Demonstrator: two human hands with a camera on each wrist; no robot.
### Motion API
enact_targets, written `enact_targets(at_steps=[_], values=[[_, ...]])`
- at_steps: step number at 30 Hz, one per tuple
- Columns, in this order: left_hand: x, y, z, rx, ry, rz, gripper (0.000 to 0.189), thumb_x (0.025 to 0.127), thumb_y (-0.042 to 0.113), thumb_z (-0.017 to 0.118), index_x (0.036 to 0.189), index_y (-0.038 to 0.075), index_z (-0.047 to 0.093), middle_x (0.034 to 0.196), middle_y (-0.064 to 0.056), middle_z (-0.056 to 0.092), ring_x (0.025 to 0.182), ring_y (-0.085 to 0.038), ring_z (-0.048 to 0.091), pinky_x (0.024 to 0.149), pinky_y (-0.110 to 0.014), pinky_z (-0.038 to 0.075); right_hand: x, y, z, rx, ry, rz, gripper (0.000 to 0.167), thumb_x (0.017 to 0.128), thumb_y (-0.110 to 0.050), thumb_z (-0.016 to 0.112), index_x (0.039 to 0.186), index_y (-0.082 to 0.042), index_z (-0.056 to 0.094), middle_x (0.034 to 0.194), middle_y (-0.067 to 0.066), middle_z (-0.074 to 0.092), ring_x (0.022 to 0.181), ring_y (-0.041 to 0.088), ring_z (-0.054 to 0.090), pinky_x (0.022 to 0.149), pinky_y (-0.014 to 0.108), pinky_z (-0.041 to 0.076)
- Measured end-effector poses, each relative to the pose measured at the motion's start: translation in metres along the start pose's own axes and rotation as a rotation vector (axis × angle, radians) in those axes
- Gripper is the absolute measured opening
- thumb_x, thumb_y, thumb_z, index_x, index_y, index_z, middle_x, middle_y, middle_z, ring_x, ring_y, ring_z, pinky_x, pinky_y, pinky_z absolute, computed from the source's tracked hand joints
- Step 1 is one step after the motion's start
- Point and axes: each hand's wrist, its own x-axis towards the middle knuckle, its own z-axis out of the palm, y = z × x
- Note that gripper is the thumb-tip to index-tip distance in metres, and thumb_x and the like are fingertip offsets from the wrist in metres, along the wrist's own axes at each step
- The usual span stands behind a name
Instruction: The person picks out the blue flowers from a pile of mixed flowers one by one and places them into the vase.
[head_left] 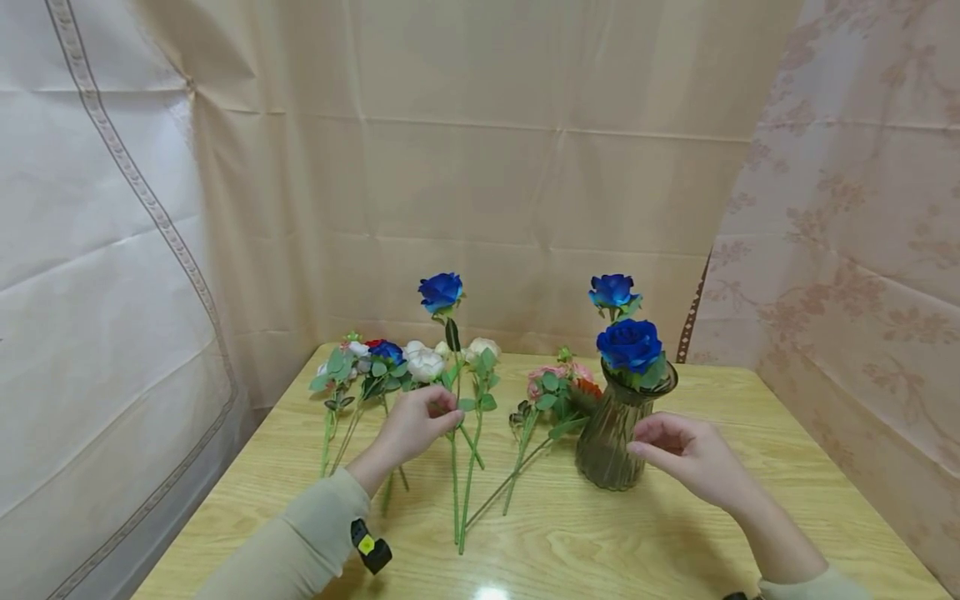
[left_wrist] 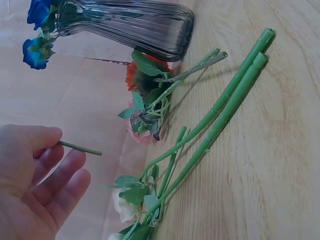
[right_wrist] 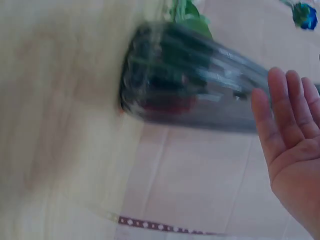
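Between thumb and fingers, my left hand pinches the stem of a blue rose, which stands upright above the flowers on the table. The left wrist view shows the short lower end of that stem poking out past the fingertips. A ribbed, smoky glass vase stands at the right with two blue roses in it, one higher than the other. Beside the vase is my right hand, its fingers loosely bent and holding nothing; in the right wrist view they look extended near the glass.
Left of centre lie white flowers with long green stems, another blue rose and some leafy sprigs. Pink flowers and an orange flower lie just left of the vase. The wooden table backs onto a beige curtain.
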Motion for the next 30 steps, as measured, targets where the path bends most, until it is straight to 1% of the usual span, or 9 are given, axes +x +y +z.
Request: enact_targets(at_steps=[5,7,9,12,16,19,22,27,30], values=[[0.0,-0.001,0.002,0.001,-0.005,0.005,0.008,0.094,0.015,0.076,0.091,0.017,0.069,0.086,0.007,0.068,0.075,-0.01,0.066,0.064,-0.031,0.055,0.001,-0.003,0.018,0.152,-0.159,0.014,0.026,0.096,-0.01,0.073,0.118,0.001,0.066,0.104,0.01,0.073,0.089,0.019,0.072,0.071,0.033,0.06],[-0.001,-0.001,0.002,0.003,-0.007,0.009,0.008,0.094,0.015,0.076,0.091,0.017,0.069,0.085,0.007,0.068,0.074,-0.01,0.066,0.063,-0.031,0.055,0.003,-0.004,0.024,0.199,-0.198,0.007,0.032,0.096,-0.011,0.073,0.124,0.001,0.063,0.112,0.017,0.071,0.097,0.023,0.072,0.075,0.035,0.06],[-0.001,-0.001,0.003,-0.004,-0.019,0.01,0.008,0.094,0.015,0.076,0.091,0.016,0.069,0.084,0.007,0.067,0.072,-0.011,0.067,0.061,-0.03,0.056,0.005,-0.006,0.03,0.235,-0.218,0.01,0.037,0.096,-0.012,0.073,0.129,-0.001,0.061,0.12,0.02,0.067,0.104,0.027,0.07,0.08,0.036,0.06],[-0.003,0.0,0.005,-0.024,-0.044,-0.002,0.007,0.095,0.015,0.075,0.092,0.015,0.069,0.084,0.005,0.067,0.072,-0.019,0.069,0.059,-0.029,0.056,0.01,-0.009,0.038,0.27,-0.227,0.011,0.044,0.095,-0.012,0.075,0.135,-0.005,0.058,0.128,0.019,0.064,0.111,0.031,0.068,0.085,0.036,0.059],[-0.004,0.001,0.007,-0.043,-0.067,-0.012,0.007,0.096,0.014,0.074,0.091,0.015,0.069,0.083,0.004,0.066,0.072,-0.03,0.07,0.056,-0.03,0.054,0.015,-0.012,0.047,0.294,-0.217,0.023,0.05,0.095,-0.01,0.074,0.14,-0.006,0.053,0.133,0.018,0.061,0.115,0.027,0.066,0.089,0.037,0.057],[-0.004,0.002,0.007,-0.036,-0.078,-0.014,0.008,0.096,0.017,0.074,0.091,0.015,0.068,0.082,0.005,0.066,0.068,-0.025,0.068,0.053,-0.031,0.052,0.02,-0.014,0.053,0.294,-0.214,0.03,0.053,0.096,-0.011,0.074,0.143,-0.008,0.051,0.134,0.019,0.059,0.116,0.025,0.065,0.09,0.037,0.057],[-0.004,0.003,0.008,-0.038,-0.097,-0.018,0.008,0.096,0.018,0.074,0.091,0.015,0.068,0.082,0.004,0.066,0.066,-0.019,0.067,0.052,-0.031,0.05,0.026,-0.017,0.06,0.293,-0.221,0.037,0.056,0.096,-0.014,0.074,0.146,-0.01,0.049,0.135,0.017,0.058,0.118,0.029,0.064,0.089,0.036,0.057],[-0.005,0.006,0.012,-0.066,-0.122,-0.018,0.008,0.096,0.018,0.074,0.092,0.013,0.068,0.084,0.003,0.066,0.069,-0.024,0.069,0.053,-0.032,0.051,0.035,-0.02,0.069,0.291,-0.226,0.064,0.057,0.097,-0.018,0.074,0.147,-0.012,0.047,0.136,0.014,0.058,0.12,0.04,0.061,0.09,0.033,0.056],[-0.005,0.007,0.016,-0.052,-0.135,-0.013,0.008,0.095,0.019,0.074,0.092,0.015,0.068,0.083,0.005,0.066,0.069,-0.025,0.069,0.052,-0.03,0.05,0.041,-0.02,0.073,0.271,-0.216,0.089,0.058,0.097,-0.021,0.073,0.148,-0.016,0.046,0.136,0.012,0.058,0.121,0.04,0.06,0.091,0.033,0.055]])
